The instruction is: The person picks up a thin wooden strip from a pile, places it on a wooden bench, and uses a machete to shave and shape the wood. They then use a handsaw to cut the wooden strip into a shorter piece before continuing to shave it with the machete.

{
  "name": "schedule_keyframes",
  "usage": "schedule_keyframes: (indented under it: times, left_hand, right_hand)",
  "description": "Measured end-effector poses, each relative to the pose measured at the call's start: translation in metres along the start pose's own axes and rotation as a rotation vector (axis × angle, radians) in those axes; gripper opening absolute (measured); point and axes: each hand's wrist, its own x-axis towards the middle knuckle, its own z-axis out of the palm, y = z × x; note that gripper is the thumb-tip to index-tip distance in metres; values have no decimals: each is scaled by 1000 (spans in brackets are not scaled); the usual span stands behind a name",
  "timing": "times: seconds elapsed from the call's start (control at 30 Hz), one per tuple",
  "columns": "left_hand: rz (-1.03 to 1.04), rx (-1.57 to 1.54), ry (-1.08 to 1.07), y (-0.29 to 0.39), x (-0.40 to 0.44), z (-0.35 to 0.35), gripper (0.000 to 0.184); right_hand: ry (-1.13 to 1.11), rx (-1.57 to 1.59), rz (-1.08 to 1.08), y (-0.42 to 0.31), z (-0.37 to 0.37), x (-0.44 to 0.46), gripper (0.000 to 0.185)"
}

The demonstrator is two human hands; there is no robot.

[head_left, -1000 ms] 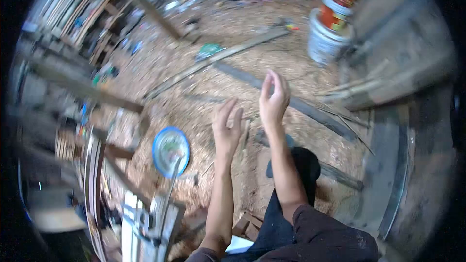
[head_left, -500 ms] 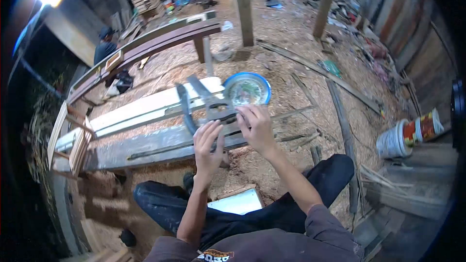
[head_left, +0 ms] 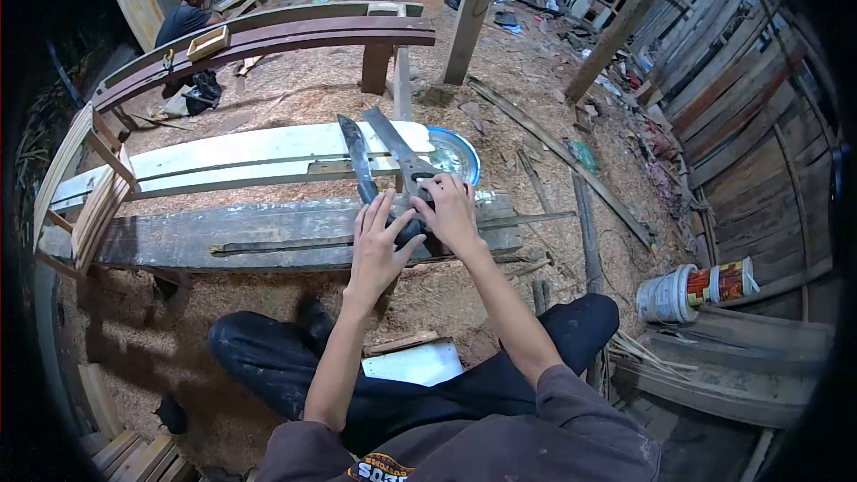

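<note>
A machete (head_left: 357, 157) and a handsaw (head_left: 389, 137) lie side by side across a white-painted board (head_left: 268, 147), blades pointing away from me. My left hand (head_left: 375, 248) is open at the machete's dark handle, fingers stretched forward and thumb apart. Over the saw's handle, my right hand (head_left: 452, 214) has its fingers bent round the grip; part of that grip is hidden beneath them. Between my two hands a rounded black piece (head_left: 409, 231) shows, and I cannot tell what it belongs to. Behind my right hand stands a blue-rimmed basin (head_left: 464, 153), partly covered by the board's end.
A grey plank bench (head_left: 232, 236) with a thin stick runs before my knees. Farther off, a long brown beam (head_left: 312, 33) carries a small wooden box (head_left: 208, 44); a person (head_left: 185, 16) sits behind it. Buckets (head_left: 668, 295) lie at right. Posts (head_left: 473, 18) rise from shavings-covered ground.
Both hands have come down from above the bench onto the tool handles. My head view has shifted, so more of the far room shows. The machete and saw lie much as before.
</note>
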Motion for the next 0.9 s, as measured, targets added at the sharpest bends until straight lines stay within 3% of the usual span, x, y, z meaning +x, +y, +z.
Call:
schedule_keyframes:
  times: [0.3, 0.43, 0.53, 0.63, 0.7, 0.77, 0.8, 0.9]
  left_hand:
    - [-5, 9, -3, -8, 3, 13, 36]
    - [-36, -5, -25, -7, 8, 5, 34]
    - [-2, 96, -114, -2, 12, 9, 31]
    - [33, 61, -156, 15, 16, 17, 30]
    - [66, 63, -170, 28, 18, 25, 27]
    - [130, 128, -230, 37, 20, 35, 26]
    - [153, 123, -253, 49, 23, 32, 23]
    - [174, 58, -248, 50, 19, 57, 21]
  right_hand:
    - [-42, 54, -187, 37, -16, -2, 48]
    - [-77, 249, -87, 62, -53, -21, 45]
    - [-127, 668, 169, 60, -85, -45, 46]
    - [-148, 593, 97, 63, -93, -61, 49]
    - [-34, 574, 135, 57, -92, -65, 43]
    - [-37, 421, 367, 52, -103, -64, 37]
    - [113, 527, 340, 53, -101, -67, 37]
    - [232, 503, 341, 60, -107, -86, 37]
